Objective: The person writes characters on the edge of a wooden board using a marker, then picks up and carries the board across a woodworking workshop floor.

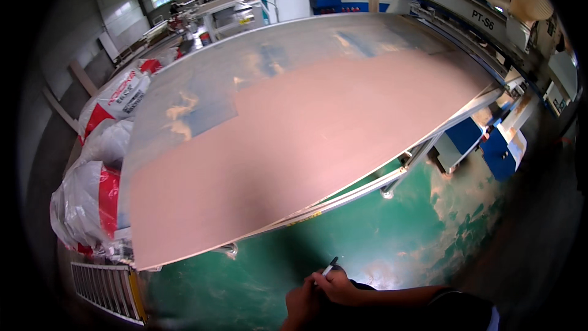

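Note:
My two hands are together at the bottom of the head view, in front of a large table. A slim white marker pen [329, 267] with a dark end slants up from between the fingers of my right hand [339, 288], which is closed on it. My left hand [301, 300] is closed and touches the right one; whatever its fingers hold is hidden. Beyond both hands, a wide pinkish-brown board [294, 141] lies flat on the grey tabletop [214, 79], with its near edge along the table's near side. Neither hand touches the board.
Stuffed white and red sacks [86, 202] line the table's left side, with a ladder-like metal rack [107, 288] below them. A long machine beam [453, 6] stands at the far right. Dust lies on the green floor [380, 239] and in patches on the tabletop.

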Available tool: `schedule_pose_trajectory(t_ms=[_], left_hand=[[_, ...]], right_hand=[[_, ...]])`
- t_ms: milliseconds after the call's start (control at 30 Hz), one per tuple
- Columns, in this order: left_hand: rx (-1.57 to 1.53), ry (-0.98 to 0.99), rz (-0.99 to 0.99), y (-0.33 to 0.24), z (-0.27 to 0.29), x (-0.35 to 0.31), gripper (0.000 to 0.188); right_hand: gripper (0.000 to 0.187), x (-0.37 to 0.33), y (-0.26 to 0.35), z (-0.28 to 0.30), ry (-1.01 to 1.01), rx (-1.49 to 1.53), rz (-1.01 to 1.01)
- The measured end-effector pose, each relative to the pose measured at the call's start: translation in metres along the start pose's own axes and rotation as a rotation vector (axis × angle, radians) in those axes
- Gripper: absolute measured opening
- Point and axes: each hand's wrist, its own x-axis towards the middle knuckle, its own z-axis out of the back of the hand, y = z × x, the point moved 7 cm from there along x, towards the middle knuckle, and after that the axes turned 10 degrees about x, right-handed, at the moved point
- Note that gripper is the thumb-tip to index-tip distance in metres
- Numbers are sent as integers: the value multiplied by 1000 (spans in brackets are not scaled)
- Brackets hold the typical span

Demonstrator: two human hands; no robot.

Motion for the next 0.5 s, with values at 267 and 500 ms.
schedule_pose_trajectory(t_ms=[267,500], left_hand=[[-47,-211,-14,-8,46,-14,30],[-135,34,191,40,13,-47,43]], right_hand=[[30,0,50,-27,83,77,15],[29,-6,11,-30,215,98,-131]])
